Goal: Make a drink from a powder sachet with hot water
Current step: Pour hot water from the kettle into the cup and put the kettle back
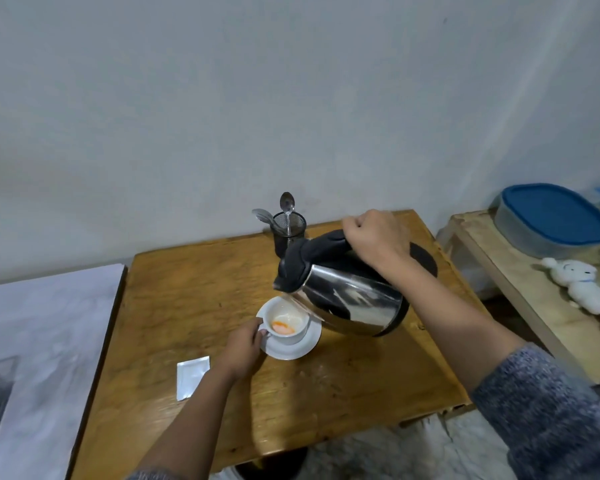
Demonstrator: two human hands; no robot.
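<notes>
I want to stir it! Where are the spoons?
In the head view, the spoons stand in a black mesh holder at the table's far edge by the wall, just behind the tilted kettle.

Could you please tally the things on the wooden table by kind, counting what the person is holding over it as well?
Kettles: 1, the steel kettle in the right hand
Cups: 1, the white cup steadied by the left hand
Saucers: 1
Sachets: 1
Mesh holders: 1
Utensils in the holder: 2
Kettle bases: 1
Total: 8
</notes>
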